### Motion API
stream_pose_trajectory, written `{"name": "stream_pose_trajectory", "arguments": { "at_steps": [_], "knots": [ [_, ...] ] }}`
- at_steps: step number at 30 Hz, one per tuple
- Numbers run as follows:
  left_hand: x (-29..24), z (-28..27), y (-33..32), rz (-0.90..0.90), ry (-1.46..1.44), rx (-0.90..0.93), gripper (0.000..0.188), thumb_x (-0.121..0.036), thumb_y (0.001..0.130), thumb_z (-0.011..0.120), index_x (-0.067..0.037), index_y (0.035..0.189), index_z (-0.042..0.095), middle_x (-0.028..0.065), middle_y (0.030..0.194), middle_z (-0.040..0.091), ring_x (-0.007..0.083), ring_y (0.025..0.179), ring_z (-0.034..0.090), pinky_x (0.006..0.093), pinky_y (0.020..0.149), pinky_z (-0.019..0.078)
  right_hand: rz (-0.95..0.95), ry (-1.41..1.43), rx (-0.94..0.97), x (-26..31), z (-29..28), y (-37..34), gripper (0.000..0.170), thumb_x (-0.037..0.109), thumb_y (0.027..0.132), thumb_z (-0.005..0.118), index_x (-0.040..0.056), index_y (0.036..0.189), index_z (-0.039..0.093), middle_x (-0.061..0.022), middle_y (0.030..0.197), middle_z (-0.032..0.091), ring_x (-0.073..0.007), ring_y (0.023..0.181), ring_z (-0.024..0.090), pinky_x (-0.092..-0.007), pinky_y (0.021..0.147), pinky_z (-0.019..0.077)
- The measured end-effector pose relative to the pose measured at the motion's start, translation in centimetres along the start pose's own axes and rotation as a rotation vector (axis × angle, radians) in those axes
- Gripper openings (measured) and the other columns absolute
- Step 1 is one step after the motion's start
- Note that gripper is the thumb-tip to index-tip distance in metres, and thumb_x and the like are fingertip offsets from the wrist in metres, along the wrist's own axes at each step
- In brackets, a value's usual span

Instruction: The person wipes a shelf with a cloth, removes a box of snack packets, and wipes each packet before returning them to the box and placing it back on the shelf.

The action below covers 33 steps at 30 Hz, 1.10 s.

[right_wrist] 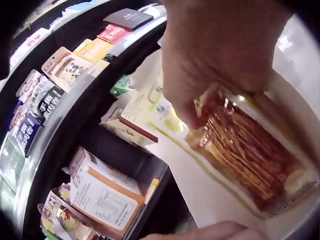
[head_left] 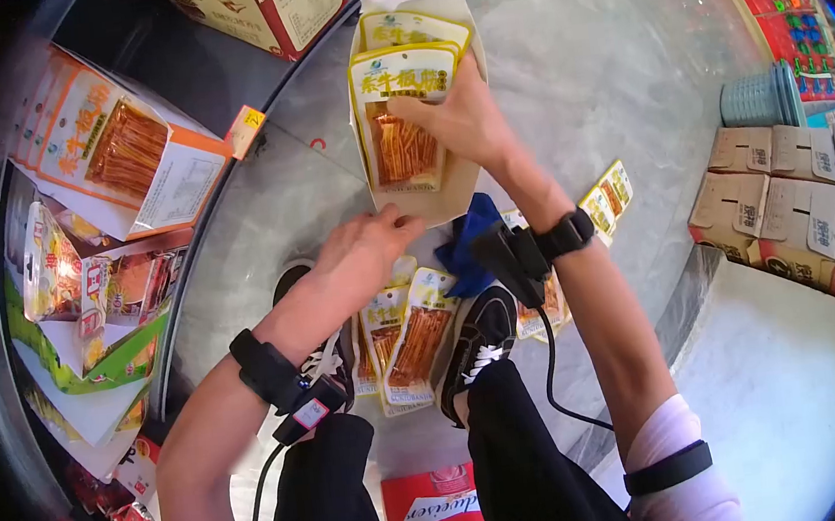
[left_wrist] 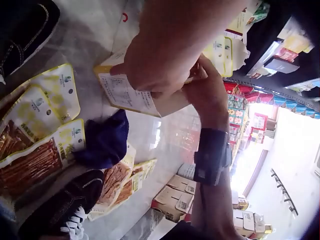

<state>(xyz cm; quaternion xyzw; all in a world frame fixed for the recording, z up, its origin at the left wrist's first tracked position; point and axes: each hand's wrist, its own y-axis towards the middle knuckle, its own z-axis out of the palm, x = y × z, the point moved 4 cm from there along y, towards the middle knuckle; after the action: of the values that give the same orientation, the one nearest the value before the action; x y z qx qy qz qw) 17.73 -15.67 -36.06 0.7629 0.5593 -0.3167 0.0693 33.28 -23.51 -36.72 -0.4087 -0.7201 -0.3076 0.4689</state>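
Packet [head_left: 405,156] in the box [head_left: 447,203], 12 o'clock. Right hand [head_left: 470,125] grips packet, thumb across its upper front; left hand [head_left: 352,257] apparently pinches the box's 6 o'clock edge, fingertips partly hidden. Judged: packet light, slick, pliable, best held by sealed side edges; box thin, easily dented.

The right hand [right_wrist: 220,60] comes from the top of the view, and its thumb is pressing on the clear front of a packet of reddish-brown strips [right_wrist: 250,155]. This packet lies inside a white box [right_wrist: 187,175]. At the bottom, part of the left hand [right_wrist: 215,233] is near the box. To the left, a white carton with an orange band [right_wrist: 107,200] stands beside a yellow price tag [right_wrist: 151,191], and small packages [right_wrist: 60,75] stand on a curved shelf.
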Motion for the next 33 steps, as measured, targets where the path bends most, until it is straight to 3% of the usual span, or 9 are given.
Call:
{"name": "stream_pose_trajectory", "arguments": {
  "at_steps": [6,11,15,17,20,26,30,32,33],
  "knots": [
    [0.7,0.3,0.0,-0.006,-0.04,-0.019,0.035,0.005,0.068,0.049,-0.005,0.102,0.051,0.0143,0.092,0.052,0.0356,0.084,0.056,0.0419,0.072,0.0477,0.124,-0.83,0.047,7.6,-2.4,-3.3,0.037,0.019,0.069,0.07,-0.0061,0.087,0.049,-0.0263,0.075,0.06,-0.0397,0.073,0.061,-0.041,0.062,0.0506],
    [0.7,0.7,-0.1,0.005,-0.011,-0.068,0.034,0.003,0.069,0.05,-0.006,0.101,0.053,0.0146,0.094,0.053,0.0348,0.083,0.058,0.0418,0.072,0.0482,0.178,-0.785,-0.231,11.1,-3.7,-6.2,0.026,0.018,0.075,0.064,-0.0044,0.084,0.055,-0.0233,0.069,0.058,-0.0395,0.074,0.058,-0.0419,0.066,0.0463],
    [1.7,2.2,-0.2,0.053,0.055,-0.094,0.03,0.001,0.07,0.05,-0.006,0.099,0.056,0.0146,0.095,0.055,0.0343,0.081,0.059,0.0415,0.071,0.0492,-0.023,-0.538,0.506,3.9,2.5,-7.7,0.016,0.009,0.075,0.054,-0.0014,0.087,0.057,-0.0221,0.079,0.06,-0.0377,0.079,0.058,-0.042,0.07,0.0465],
    [1.2,1.5,-0.2,0.031,0.041,-0.081,0.03,0.001,0.07,0.05,-0.006,0.098,0.057,0.0146,0.094,0.055,0.034,0.081,0.059,0.0412,0.071,0.0493,0.139,-0.634,0.799,0.1,4.6,-7.5,0.02,0.008,0.071,0.053,0.0003,0.089,0.059,-0.0211,0.088,0.061,-0.0372,0.084,0.058,-0.0421,0.073,0.0469],
    [0.8,1.3,-0.1,0.018,0.016,-0.07,0.03,0.001,0.07,0.05,-0.006,0.098,0.058,0.014,0.094,0.056,0.0333,0.08,0.059,0.0405,0.071,0.0494,0.166,-0.805,0.974,-2.1,5.0,-5.7,0.025,0.009,0.071,0.053,0.0012,0.094,0.059,-0.0205,0.092,0.062,-0.0353,0.09,0.059,-0.0415,0.076,0.0471],
    [0.4,1.3,0.0,0.081,0.094,-0.039,0.03,0.0,0.069,0.051,-0.005,0.098,0.057,0.012,0.094,0.056,0.0318,0.078,0.059,0.0386,0.07,0.0497,-0.038,-0.901,0.518,-2.3,4.1,-3.7,0.021,0.009,0.074,0.053,0.0026,0.089,0.065,-0.0195,0.093,0.063,-0.0343,0.087,0.061,-0.0405,0.074,0.0493],
    [0.0,1.0,-0.3,0.05,0.119,0.004,0.033,0.002,0.068,0.05,-0.006,0.1,0.053,0.011,0.09,0.054,0.0314,0.082,0.057,0.0399,0.072,0.0491,0.136,-0.911,0.772,-1.4,3.8,-4.2,0.023,0.008,0.08,0.05,0.0047,0.101,0.06,-0.0174,0.095,0.063,-0.0336,0.087,0.059,-0.0398,0.079,0.0474],
    [0.2,1.6,-0.4,0.048,0.129,-0.009,0.031,0.002,0.067,0.051,-0.005,0.098,0.052,0.0111,0.09,0.054,0.0319,0.081,0.057,0.0401,0.072,0.049,-0.239,-0.396,0.438,2.4,1.1,-5.6,0.022,0.005,0.081,0.053,0.0024,0.103,0.058,-0.0172,0.094,0.063,-0.0289,0.087,0.062,-0.0354,0.078,0.0485],
    [0.4,1.8,-0.4,0.044,0.149,-0.026,0.029,0.002,0.067,0.051,-0.005,0.096,0.051,0.0112,0.091,0.054,0.0325,0.081,0.057,0.0403,0.072,0.0489,-0.148,-0.305,0.355,4.1,-1.0,-6.5,0.023,0.004,0.082,0.054,0.0018,0.105,0.057,-0.0154,0.093,0.063,-0.0253,0.086,0.062,-0.0326,0.079,0.0486]
  ]
}}
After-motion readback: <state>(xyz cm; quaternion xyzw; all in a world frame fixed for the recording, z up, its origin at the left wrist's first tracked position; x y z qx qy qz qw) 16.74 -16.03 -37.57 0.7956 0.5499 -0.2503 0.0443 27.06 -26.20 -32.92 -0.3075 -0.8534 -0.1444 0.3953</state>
